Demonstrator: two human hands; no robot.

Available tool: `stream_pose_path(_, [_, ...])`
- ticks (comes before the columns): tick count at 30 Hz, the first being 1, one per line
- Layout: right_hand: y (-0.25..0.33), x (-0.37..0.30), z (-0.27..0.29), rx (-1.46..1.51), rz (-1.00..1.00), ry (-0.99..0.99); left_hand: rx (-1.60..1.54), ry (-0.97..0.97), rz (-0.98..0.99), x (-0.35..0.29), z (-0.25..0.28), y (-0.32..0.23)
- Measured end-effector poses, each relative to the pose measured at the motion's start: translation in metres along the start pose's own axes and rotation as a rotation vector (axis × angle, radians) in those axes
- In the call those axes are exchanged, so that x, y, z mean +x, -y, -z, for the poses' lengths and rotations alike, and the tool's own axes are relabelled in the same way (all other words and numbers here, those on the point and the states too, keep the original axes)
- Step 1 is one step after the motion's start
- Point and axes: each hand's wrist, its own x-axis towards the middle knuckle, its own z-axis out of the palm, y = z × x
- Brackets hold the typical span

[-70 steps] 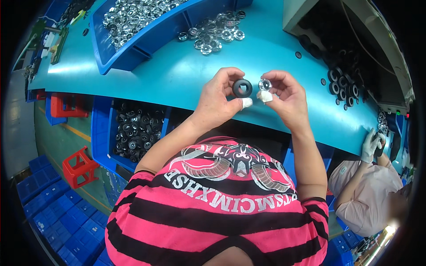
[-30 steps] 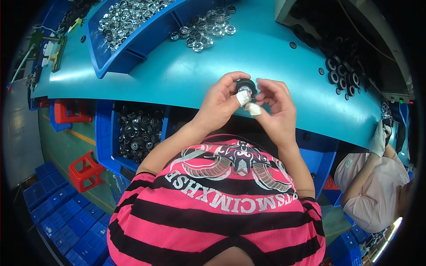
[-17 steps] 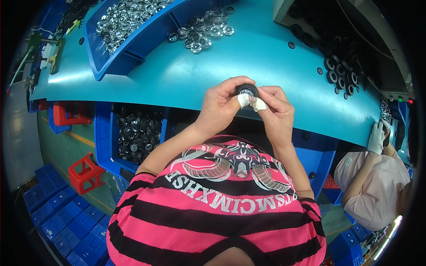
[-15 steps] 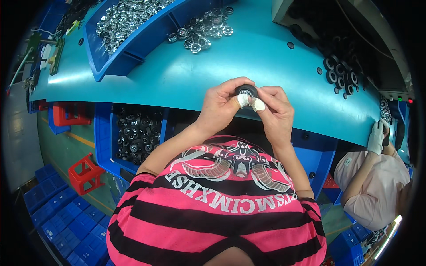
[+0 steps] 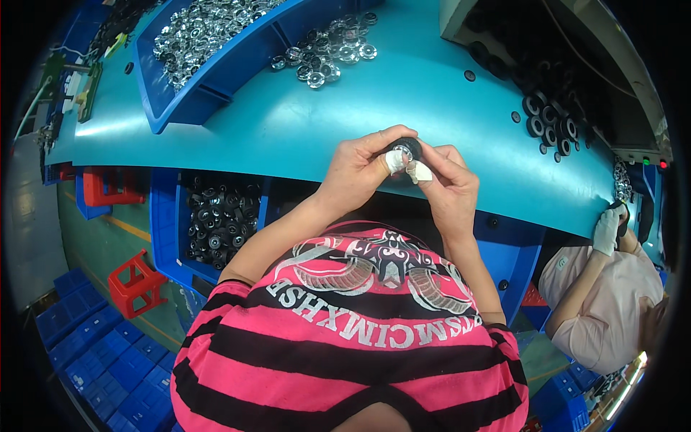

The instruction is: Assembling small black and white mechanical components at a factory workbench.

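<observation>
Between my two hands, just above the front edge of the teal table [image 5: 273, 144], is a small toy wheel [image 5: 409, 147] with a black tire and a clear, shiny hub. My left hand [image 5: 360, 165] grips it from the left, its white-wrapped thumb against the hub side. On the other side, my right hand [image 5: 448, 178] pinches the tire between fingers and a white-wrapped thumb. Part of the wheel is hidden behind the fingers. Clear hubs [image 5: 327, 54] lie loose on the table beyond my hands. Black tires [image 5: 551, 119] are heaped at the right.
A blue bin [image 5: 194, 101] full of clear hubs stands at the back left. Below the table edge, another blue bin [image 5: 169, 230] holds finished-looking wheels [image 5: 222, 219]. A red stool [image 5: 137, 283] stands on the floor. At far right, a co-worker's gloved hand [image 5: 607, 230] handles something dark.
The wheel has tilted and turned slightly between my fingers, and both hands stay around it. The co-worker's gloved hand has shifted a little.
</observation>
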Motion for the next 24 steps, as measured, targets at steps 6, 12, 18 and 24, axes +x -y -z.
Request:
stream_pose_path(6, [-0.001, -0.002, -0.004, -0.147, 0.075, -0.054, 0.083, -0.114, -0.023, 0.001, -0.007, -0.001])
stream_pose_path(12, [0.005, -0.005, -0.007, -0.290, 0.159, -0.077, 0.111, -0.148, -0.028, 0.001, -0.009, 0.004])
stream_pose_path(18, [0.006, -0.004, -0.008, -0.420, 0.219, -0.112, 0.062, -0.102, 0.065, 0.005, -0.006, 0.001])
stream_pose_path(24, [-0.001, 0.001, 0.000, -0.128, 0.058, -0.087, 0.090, 0.045, 0.135, 0.007, 0.000, -0.014])
